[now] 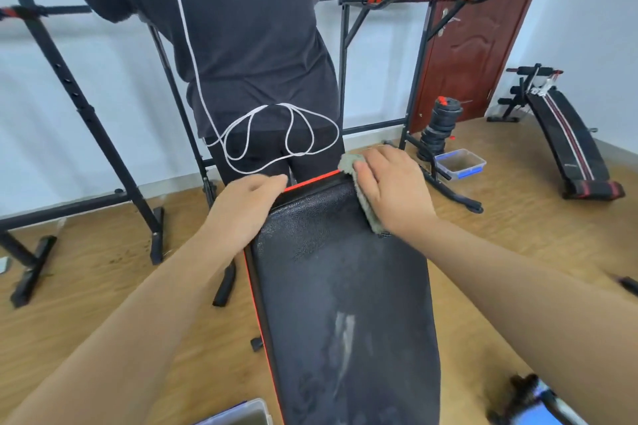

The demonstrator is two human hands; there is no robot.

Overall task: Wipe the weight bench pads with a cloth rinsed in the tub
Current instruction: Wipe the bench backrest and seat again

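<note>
- Head view shows the cloth (pixel 362 197), a grey-green rag, pinned flat under the right hand (pixel 390 190) at the far right corner of the weight bench pad (pixel 341 286); a bunched end pokes out beyond the fingertips and a strip trails back along the thumb side of the palm.
- That hand lies palm down with fingers together and flattened, pressing rather than pinching, which suits a rubbing stroke along the pad's edge.
- Across the pad, the left hand (pixel 248 207) curls loosely over the opposite far corner beside the red trim, holding nothing; I judge it braces the pad against the push of the wiping.
- Nearer than both hands, the black surface carries pale damp streaks, so much of the pad seems already covered and the far end is the part in hand.
- Right of the right hand, well apart on the floor, sits a clear tub (pixel 461 164) with blue clips, probably the rinse water, left off the wiping path.
- Just past both hands stands another person (pixel 255 55) in dark clothes, back turned, close to the pad's end.
</note>
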